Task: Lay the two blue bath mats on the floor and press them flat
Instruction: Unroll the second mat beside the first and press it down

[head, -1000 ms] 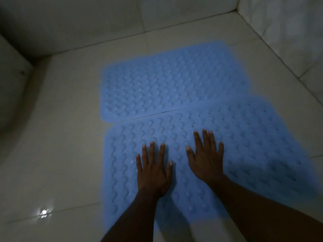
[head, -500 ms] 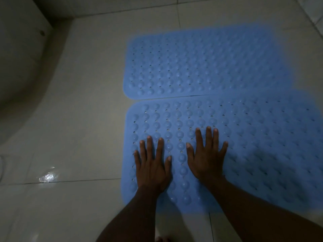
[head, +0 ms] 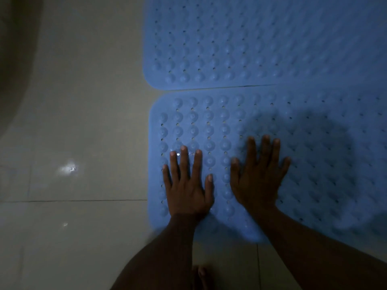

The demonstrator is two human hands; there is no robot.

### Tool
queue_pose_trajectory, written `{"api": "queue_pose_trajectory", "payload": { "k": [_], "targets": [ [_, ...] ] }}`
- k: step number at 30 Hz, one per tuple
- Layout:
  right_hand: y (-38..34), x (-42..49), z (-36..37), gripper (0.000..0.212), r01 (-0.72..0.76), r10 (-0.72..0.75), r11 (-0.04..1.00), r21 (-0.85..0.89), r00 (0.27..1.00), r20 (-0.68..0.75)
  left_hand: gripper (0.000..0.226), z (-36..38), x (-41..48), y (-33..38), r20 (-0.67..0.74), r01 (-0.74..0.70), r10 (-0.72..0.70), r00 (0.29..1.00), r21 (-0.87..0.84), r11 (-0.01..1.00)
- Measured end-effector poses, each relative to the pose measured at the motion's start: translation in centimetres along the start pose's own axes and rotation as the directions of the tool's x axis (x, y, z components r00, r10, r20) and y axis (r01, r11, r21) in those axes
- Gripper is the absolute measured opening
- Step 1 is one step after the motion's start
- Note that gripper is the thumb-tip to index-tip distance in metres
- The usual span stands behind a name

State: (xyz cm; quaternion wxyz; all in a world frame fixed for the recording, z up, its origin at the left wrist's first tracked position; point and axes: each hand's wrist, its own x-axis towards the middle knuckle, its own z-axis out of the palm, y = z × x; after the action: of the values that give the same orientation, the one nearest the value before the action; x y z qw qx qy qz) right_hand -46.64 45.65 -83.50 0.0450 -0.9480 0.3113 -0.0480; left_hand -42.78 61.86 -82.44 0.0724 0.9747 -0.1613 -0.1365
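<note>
At the far left edge a dark, curved shape (head: 14, 59) rises out of the gloom; the light is too dim to tell what it is. Beside it the pale tiled floor (head: 83, 101) spreads bare, with a bright wet glint (head: 68, 168) shining on one tile and a thin grout line (head: 73, 200) running across towards the mats.

The near blue mat (head: 314, 164) lies flat on the tiles, its left edge with rounded corners well clear of the dark shape. Rows of raised bumps and small holes cover its top. The left hand (head: 187, 185) lies palm down near this left edge, fingers straight and spread, holding nothing, flat against the mat. Just to its right, with one column of bumps between them, the right hand (head: 258, 176) lies the same way, palm down and fingers spread wide, gripping nothing. Both forearms reach in from the bottom of the view and cover part of the mat's near edge. Between them, at the very bottom, a bare toe (head: 202, 275) shows on the tile.

The far blue mat (head: 251, 38) lies flat just beyond, its long edge meeting the near mat's along a narrow dark seam. Further right a broad rounded shadow (head: 310, 143) falls across the near mat and blurs its bumps there.
</note>
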Motion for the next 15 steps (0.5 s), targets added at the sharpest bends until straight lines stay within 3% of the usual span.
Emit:
{"api": "queue_pose_trajectory", "payload": {
  "k": [15],
  "targets": [
    [-0.25,0.17,0.04,0.075,-0.011,0.011,1.000,0.001,1.000,0.001,0.077,0.17,0.19,0.11,0.001,0.016,-0.016,1.000,0.031,0.999]
  ]
}}
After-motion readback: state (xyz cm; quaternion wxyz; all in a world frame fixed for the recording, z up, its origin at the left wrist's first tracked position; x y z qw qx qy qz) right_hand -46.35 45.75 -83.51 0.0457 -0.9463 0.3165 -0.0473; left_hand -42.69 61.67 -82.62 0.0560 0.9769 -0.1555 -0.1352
